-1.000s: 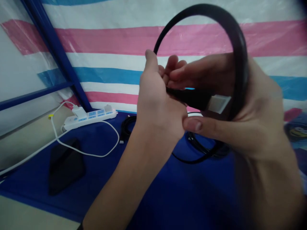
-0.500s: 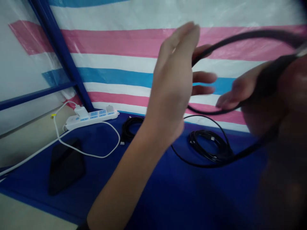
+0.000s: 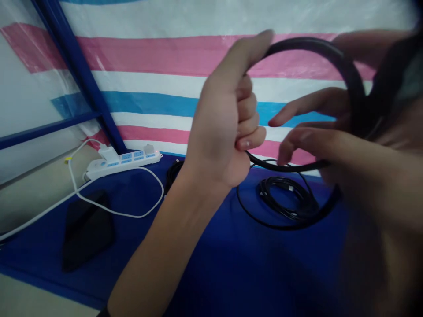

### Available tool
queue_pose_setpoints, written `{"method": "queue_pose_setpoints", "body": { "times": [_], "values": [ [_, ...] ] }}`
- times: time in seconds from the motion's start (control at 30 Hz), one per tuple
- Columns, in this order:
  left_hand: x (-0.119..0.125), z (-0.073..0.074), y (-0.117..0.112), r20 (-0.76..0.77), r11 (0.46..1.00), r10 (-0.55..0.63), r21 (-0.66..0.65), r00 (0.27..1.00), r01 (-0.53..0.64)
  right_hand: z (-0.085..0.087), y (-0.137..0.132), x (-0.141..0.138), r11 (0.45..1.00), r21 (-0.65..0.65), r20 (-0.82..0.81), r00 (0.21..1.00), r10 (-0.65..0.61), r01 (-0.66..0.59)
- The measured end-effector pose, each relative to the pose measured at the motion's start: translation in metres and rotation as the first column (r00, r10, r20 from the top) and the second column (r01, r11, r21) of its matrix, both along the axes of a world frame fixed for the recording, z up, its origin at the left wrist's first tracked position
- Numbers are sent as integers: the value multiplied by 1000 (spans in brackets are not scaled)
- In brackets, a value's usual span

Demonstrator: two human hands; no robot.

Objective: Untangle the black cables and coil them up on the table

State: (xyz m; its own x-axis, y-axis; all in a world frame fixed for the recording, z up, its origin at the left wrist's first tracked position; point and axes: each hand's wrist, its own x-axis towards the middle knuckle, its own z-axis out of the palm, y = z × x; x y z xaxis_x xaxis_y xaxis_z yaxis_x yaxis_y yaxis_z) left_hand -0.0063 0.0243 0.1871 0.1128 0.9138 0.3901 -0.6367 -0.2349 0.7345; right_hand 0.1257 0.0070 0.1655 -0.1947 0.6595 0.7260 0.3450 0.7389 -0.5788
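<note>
My left hand point(image 3: 221, 119) is raised in the middle, its fingers curled round a black cable point(image 3: 307, 44) and its thumb pointing up along it. From this hand the cable arcs to the right in a loop. At the right, my right hand point(image 3: 360, 158) grips the cable where it thickens close to the camera; some fingers reach out loosely towards the left, and part of the hand is blurred. A slack length of cable hangs below the hands. Behind it, a coiled black cable point(image 3: 286, 213) with a light connector lies on the blue surface point(image 3: 224, 264).
A white power strip point(image 3: 124, 163) stands at the back left, with a white charger point(image 3: 108, 153) and white cord point(image 3: 139, 215) attached. A dark flat device point(image 3: 87, 233) lies in front. Another black coil point(image 3: 173, 174) is partly hidden behind my left forearm. Striped sheeting point(image 3: 148, 103) hangs behind.
My left fingers have closed round the cable from a straighter pose, and the hand has shifted slightly left. My right hand has turned, its fingers now reaching across the loop.
</note>
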Motion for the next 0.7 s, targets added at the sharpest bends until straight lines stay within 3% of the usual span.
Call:
{"method": "queue_pose_setpoints", "body": {
  "times": [0.13,0.27,0.33,0.4,0.5,0.57,0.7],
  "values": [
    [0,4,3,59,995,12,-97,998,-6,3,3,-9,987,-73,-77,986,-148,143],
    [2,-3,6,-245,999,19,49,969,-8,2,8,4,941,-3,-54,939,-338,339],
    [0,-8,8,-409,982,123,179,904,-53,3,10,16,932,50,116,925,-362,359],
    [-2,-12,11,-553,970,155,243,818,-20,6,10,27,966,88,369,893,-257,241],
    [-4,-12,13,-671,979,-98,69,735,193,9,7,37,998,52,599,799,-58,33],
    [-3,-11,13,-592,960,-244,-38,768,276,10,5,40,999,33,581,814,-11,-10],
    [1,-11,6,-351,964,-259,-33,900,265,9,3,40,995,-86,407,909,89,-59]
  ]
}}
